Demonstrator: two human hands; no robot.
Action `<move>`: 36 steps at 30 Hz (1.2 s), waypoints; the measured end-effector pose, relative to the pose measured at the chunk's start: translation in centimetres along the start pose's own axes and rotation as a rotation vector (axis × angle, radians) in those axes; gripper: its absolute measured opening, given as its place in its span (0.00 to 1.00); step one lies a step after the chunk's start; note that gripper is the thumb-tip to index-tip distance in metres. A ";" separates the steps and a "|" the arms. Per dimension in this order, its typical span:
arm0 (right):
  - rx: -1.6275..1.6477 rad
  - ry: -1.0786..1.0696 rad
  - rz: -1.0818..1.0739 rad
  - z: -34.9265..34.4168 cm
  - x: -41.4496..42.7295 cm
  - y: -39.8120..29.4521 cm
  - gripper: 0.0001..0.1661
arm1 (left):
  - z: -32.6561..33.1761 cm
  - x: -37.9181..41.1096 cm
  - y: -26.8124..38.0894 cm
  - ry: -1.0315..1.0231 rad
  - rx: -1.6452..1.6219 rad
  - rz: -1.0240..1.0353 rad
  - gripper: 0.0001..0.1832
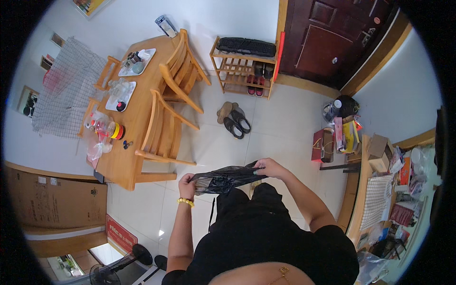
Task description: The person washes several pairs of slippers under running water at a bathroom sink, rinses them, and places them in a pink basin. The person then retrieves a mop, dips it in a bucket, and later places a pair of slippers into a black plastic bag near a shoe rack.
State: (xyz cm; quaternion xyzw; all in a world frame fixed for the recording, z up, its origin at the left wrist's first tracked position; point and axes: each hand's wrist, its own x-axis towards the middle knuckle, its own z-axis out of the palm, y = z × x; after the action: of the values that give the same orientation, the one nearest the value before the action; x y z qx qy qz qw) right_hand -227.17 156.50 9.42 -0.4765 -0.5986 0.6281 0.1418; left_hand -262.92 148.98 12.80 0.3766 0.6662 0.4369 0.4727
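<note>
A thin black plastic bag (228, 178) is stretched sideways between my hands, in front of my thighs. My left hand (187, 186), with a yellow beaded bracelet at the wrist, grips the bag's left end. At the upper right end, my right hand (269, 168) pinches it between thumb and fingers. Dark, bunched film fills the bag's middle, and its left part looks thin and see-through. Beyond it on the tiled floor lie black slip-on shoes (238, 124) beside a brown pair (226, 111).
At the left, wooden chairs (162, 131) stand by a wooden table (124, 156) bearing trays and bottles. A shoe rack (245, 57) is ahead, near a dark red door (331, 39). Cluttered shelving (363, 203) runs along the right. A large cardboard box (60, 199) is at the lower left.
</note>
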 end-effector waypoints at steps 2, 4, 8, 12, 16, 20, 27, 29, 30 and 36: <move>-0.343 0.266 -0.094 -1.3 2.2 -1.6 0.11 | 1.7 1.4 1.1 0.081 -0.140 -0.156 0.09; -0.377 0.319 -0.012 -2.4 6.5 -0.6 0.11 | 2.2 5.1 -0.8 0.094 -0.622 -0.554 0.07; -0.319 0.416 -0.121 -5.0 13.8 -7.9 0.13 | 1.4 13.6 0.8 0.323 -0.810 -0.574 0.08; -0.127 0.647 -0.575 -7.9 14.2 -26.3 0.17 | 4.4 13.5 22.8 0.469 -0.099 0.599 0.08; -0.542 0.746 -0.826 -5.1 19.1 -26.3 0.25 | 3.4 18.6 17.6 0.413 0.730 0.942 0.07; -0.818 -0.101 0.154 -2.5 27.8 -11.0 0.22 | 1.1 24.7 1.1 -0.334 0.894 -0.079 0.13; -0.338 0.436 -0.359 -8.2 31.9 -28.8 0.19 | 1.0 32.2 23.6 0.172 -0.101 0.161 0.13; -0.226 0.573 -0.703 -9.6 29.8 -34.8 0.25 | 2.4 30.8 27.2 0.563 0.027 0.778 0.15; -0.253 0.640 -0.768 -9.3 29.8 -33.1 0.22 | 4.1 29.8 27.8 0.528 -0.207 0.879 0.18; -0.763 -0.247 -0.169 -5.6 38.5 3.1 0.13 | 3.8 29.9 -0.5 -0.531 0.989 0.041 0.23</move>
State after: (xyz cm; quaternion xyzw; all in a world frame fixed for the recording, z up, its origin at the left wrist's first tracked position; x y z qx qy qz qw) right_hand -241.10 187.99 -8.88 -0.3653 -0.8381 0.3996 -0.0669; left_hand -267.37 177.02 2.73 0.6634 0.6425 -0.0282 0.3825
